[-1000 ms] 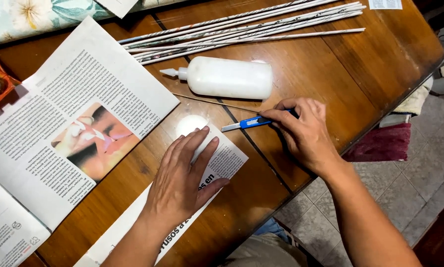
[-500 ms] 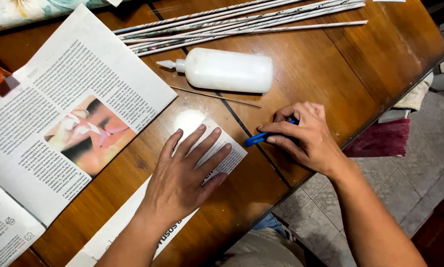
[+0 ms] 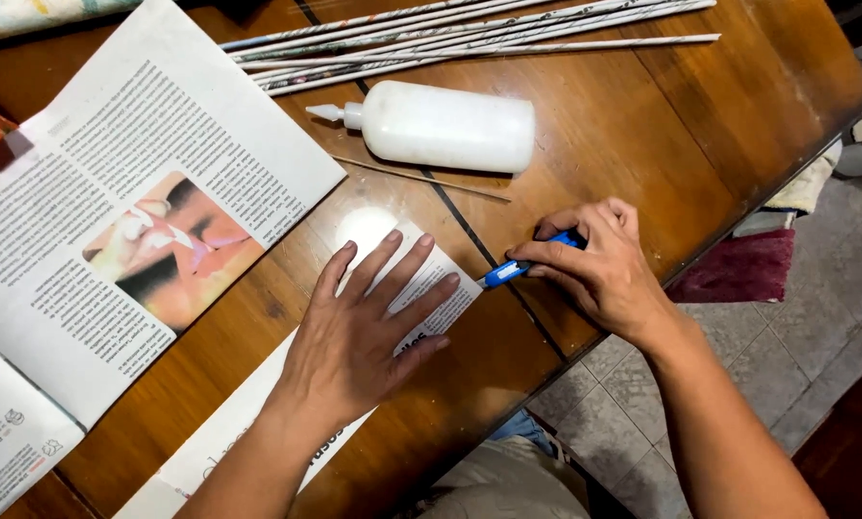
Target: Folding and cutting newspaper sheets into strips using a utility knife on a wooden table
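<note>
Wooden table (image 3: 642, 115) with a dark glossy top, tiled floor showing past its edge. The right hand (image 3: 604, 274) is curled closed around a blue utility knife (image 3: 519, 267), thumb and fingers pinching the handle, and the tip of the knife sits right at the end of a long paper strip (image 3: 258, 413) with print on it. Just beside the knife tip, the left hand (image 3: 359, 332) lies flat on that strip with fingers spread, pressing it down on the wood, not gripping anything. The strip runs from the knife back under the palm and along the forearm toward the near table edge.

Just beyond the knife hand there's a thin wooden skewer (image 3: 421, 178) lying on the table, and past that a white squeeze bottle (image 3: 445, 125) on its side, nozzle pointing away from the knife hand. Further out behind the bottle is a bundle of rolled paper sticks (image 3: 469, 34) laid roughly parallel. Off past the flat hand, an open newspaper sheet (image 3: 123, 211) with a colour photo covers that end of the table. A dark red cloth (image 3: 729, 274) lies on the floor near the knife hand's wrist.
</note>
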